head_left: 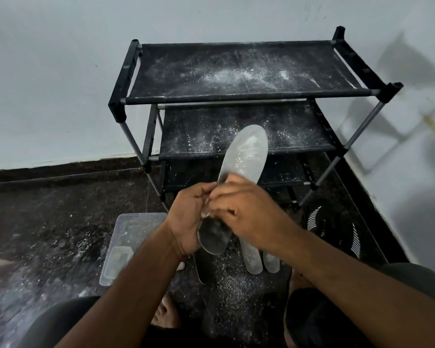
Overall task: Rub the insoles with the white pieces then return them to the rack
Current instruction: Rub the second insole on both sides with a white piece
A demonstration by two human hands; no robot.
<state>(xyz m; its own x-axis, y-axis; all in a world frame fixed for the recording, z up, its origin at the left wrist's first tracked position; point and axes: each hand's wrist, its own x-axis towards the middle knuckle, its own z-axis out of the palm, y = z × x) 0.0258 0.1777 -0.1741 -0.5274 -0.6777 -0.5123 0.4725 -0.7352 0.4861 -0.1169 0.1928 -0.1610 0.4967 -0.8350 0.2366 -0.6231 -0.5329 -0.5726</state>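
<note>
Left hand point(190, 217) grips insole point(241, 167) mid-length, steadying it; right hand point(246, 209) pinches white piece point(206, 214), rubbing. Rack point(236, 96) ahead.

Black rack point(236, 96), fabric shelves speckled with white powder, grey metal poles. Held insole point(244, 156) pale grey with white smears at the toe, dark grey heel dusted white. Two pale grey insoles point(251, 257) on the floor. Floor point(48, 222) dark mottled stone, scattered white dust. Clear plastic container point(133, 237). Black shoe point(337, 229) with white stripes. Wall point(48, 84) pale blue-grey.
</note>
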